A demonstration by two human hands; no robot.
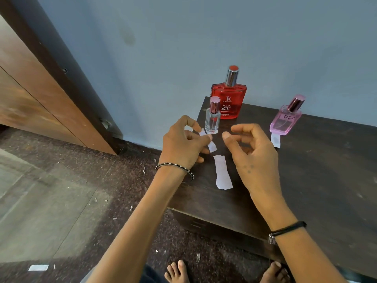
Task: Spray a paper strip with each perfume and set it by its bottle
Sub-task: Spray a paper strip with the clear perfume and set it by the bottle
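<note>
A: Paper strip (pixel 212 147) first: pinched in the left hand (pixel 182 146), just in front of the small clear bottle (pixel 212 119) with the pink cap, over the near-left part of the dark wooden table (pixel 316 170). Long axis diagonal, far end right by the clear bottle's base, near end toward the camera and a bit right. Middle hidden behind the thumb. Can't tell if touching the tabletop or hanging just above it.

B: Agreed. Left fingers (pixel 193 123) curled in tight, thumb and index closed on the strip, the rest tucked under. Right hand (pixel 253 154) close beside it, holding nothing lol. Fingers loosely curled, thumb and index apart with a clear gap, not touching the strip.

A: Yep. Also a little stack of spare strips (pixel 222 172) flat on the table between the two wrists, long axis pretty much near-to-far. Then a lone strip (pixel 275 140) right at the foot of the pink DGZ bottle (pixel 285 121), far end against or under it, hard to say which.

B: Red ZX bottle (pixel 228 101) upright at the back by the blue wall (pixel 204 37), just behind the clear one. Beaded bracelet (pixel 175 168) on the left wrist, black band (pixel 287 230) on the right. Scrap of paper (pixel 38 267) down on the floor, well off to the left.
</note>
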